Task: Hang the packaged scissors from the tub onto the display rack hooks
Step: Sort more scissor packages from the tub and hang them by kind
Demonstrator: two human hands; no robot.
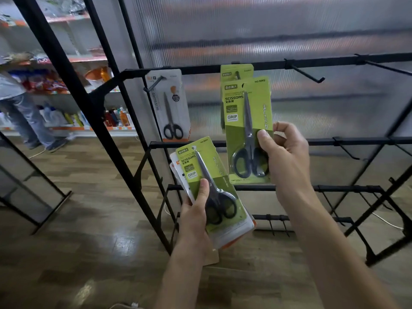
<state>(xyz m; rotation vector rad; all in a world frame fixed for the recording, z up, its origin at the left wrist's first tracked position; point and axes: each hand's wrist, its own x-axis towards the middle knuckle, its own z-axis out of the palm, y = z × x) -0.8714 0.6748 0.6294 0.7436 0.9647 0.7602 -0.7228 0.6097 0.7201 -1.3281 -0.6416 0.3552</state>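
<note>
You face a black metal display rack (256, 68) with horizontal bars stacked one below the other and hooks jutting toward you. On the top bar, a white-carded pack of scissors (170, 108) hangs tilted from the left hook, and green-carded packs (237, 73) hang from the middle hook. The hook to their right (305, 74) is bare, as are the hooks on the lower bars. The rack stands on a wood-pattern floor (89, 241).

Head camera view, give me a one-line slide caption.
Right hand lifts a green scissors pack toward the rack hook; left hand holds spare packs.
</note>
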